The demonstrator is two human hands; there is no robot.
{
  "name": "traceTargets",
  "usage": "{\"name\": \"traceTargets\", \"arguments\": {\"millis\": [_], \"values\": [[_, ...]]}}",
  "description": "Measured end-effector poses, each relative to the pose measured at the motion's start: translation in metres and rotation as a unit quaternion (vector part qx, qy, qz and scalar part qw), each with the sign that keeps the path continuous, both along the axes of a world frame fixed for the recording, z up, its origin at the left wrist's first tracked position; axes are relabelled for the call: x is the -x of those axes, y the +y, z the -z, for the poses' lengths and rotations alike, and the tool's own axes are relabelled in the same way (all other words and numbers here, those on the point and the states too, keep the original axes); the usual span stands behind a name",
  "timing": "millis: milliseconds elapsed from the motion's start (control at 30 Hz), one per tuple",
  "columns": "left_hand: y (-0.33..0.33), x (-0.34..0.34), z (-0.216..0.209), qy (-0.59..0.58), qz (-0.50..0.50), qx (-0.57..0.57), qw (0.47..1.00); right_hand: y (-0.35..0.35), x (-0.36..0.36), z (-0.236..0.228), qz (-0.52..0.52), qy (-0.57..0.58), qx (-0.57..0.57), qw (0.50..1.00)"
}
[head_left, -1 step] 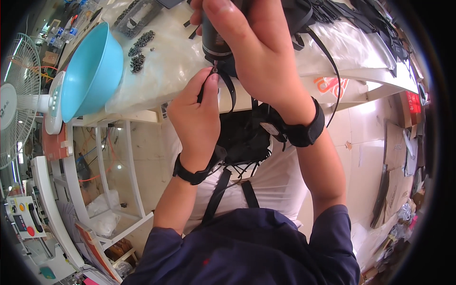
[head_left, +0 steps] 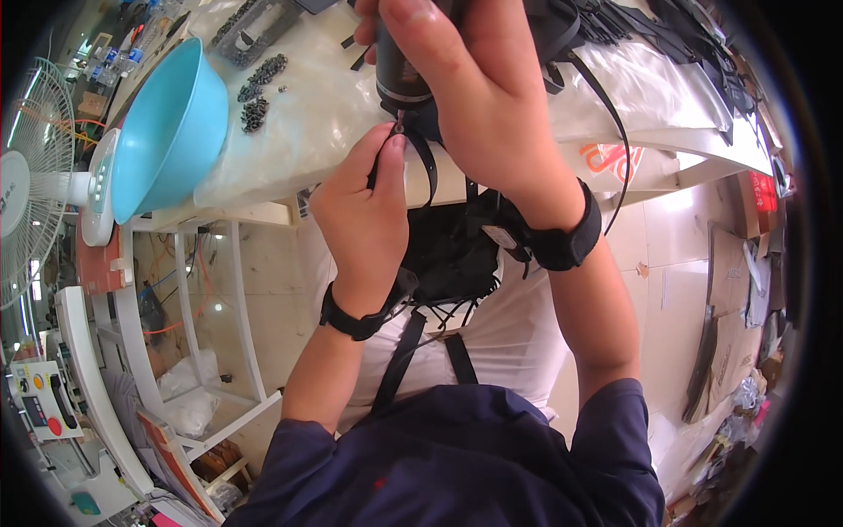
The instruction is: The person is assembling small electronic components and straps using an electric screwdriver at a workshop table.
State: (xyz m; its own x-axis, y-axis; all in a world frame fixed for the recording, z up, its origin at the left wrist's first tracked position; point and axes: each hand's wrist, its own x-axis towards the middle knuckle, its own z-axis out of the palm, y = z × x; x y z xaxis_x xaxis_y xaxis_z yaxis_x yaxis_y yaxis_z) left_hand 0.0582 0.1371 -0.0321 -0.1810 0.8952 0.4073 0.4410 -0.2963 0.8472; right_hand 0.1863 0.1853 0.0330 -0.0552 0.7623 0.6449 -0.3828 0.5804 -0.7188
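My right hand (head_left: 487, 110) is wrapped round a dark cylindrical electric screwdriver (head_left: 402, 77), whose upper end runs out of the picture. Its thin bit (head_left: 400, 119) points down at the fingertips of my left hand (head_left: 362, 215). Between thumb and forefinger, that hand pinches a black strap (head_left: 428, 167), whose loose end hangs in a curve past the table edge. The bit tip meets the strap or a small fastener there; the fingers partly hide the contact. Each wrist wears a black band. Over my lap lies a black pouch-like thing (head_left: 448, 263) with cords.
Clear sheeting (head_left: 320, 97) covers the table. Small black parts (head_left: 255, 114) lie in heaps near a plastic bin (head_left: 255, 33). A turquoise basin (head_left: 167, 132) and a white fan (head_left: 19, 189) stand left. Black straps (head_left: 685, 48) pile up right, beside a hanging black cable (head_left: 620, 145).
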Motion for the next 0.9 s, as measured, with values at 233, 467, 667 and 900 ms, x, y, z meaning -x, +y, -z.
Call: {"name": "traceTargets", "arguments": {"millis": [233, 467, 667, 900], "values": [[0.005, -0.004, 0.003, 0.059, 0.016, -0.07, 0.996, 0.007, 0.001, -0.002, 0.002, 0.001, -0.042, 0.999], [0.008, -0.004, 0.007, 0.073, 0.005, -0.112, 0.991, 0.005, 0.0, -0.003, -0.011, -0.015, -0.029, 0.999], [0.009, -0.004, 0.011, 0.077, 0.005, -0.103, 0.992, 0.007, 0.0, 0.0, -0.013, -0.015, -0.027, 0.999], [0.007, -0.004, 0.007, 0.087, 0.005, -0.105, 0.991, 0.006, -0.005, 0.001, -0.005, -0.053, -0.038, 0.998]]}}
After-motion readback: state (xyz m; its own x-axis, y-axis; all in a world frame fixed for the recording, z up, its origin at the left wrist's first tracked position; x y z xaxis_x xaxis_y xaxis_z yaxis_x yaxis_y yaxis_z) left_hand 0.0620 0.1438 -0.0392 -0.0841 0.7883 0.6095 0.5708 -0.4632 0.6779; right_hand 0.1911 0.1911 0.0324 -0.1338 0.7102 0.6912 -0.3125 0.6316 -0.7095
